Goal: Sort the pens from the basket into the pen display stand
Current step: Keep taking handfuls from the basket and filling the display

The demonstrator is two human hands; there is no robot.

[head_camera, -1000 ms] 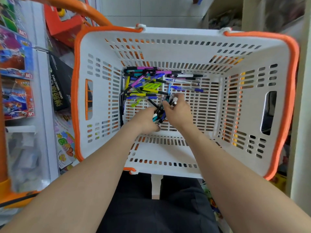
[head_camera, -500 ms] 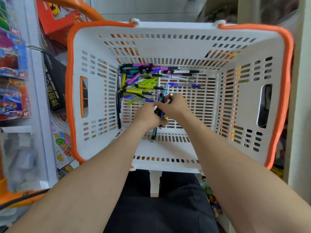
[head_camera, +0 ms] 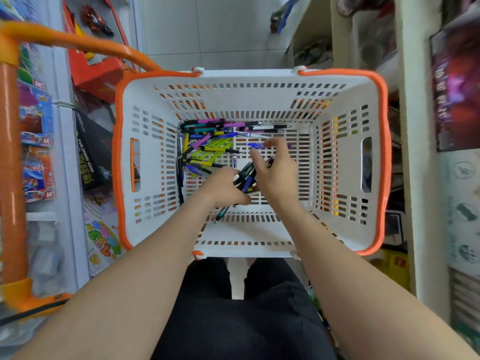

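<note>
- Pens (head_camera: 207,149) lie loose in a many-coloured heap on the basket floor, mostly at its far left corner: yellow, purple, blue and black barrels crossing one another.
- Bundle of pens (head_camera: 245,176), dark, blue and teal, is gathered out of that heap and sits near the middle of the floor, one tip poking out below the fist towards the near wall.
- Left hand (head_camera: 223,189) has its fingers curled round this bundle and grips it.
- Right hand (head_camera: 279,175) is just beside the bundle, fingers stretched forward with thumb and forefinger apart, reaching at a single blue pen (head_camera: 255,145); it has not closed on anything that I can see, and whether its palm touches the bundle I cannot tell.
- Basket (head_camera: 386,157), white with an orange rim, holds every pen in view.
- Pen display stand does not show here, so no pen can be counted as sorted.
- Judgement: the work is at an early stage, collecting a handful; carrying it to the stand, slotting the pens and clearing the rest of the heap all remain.
- Toy packets (head_camera: 36,126) hang on shelving to the left.
</note>
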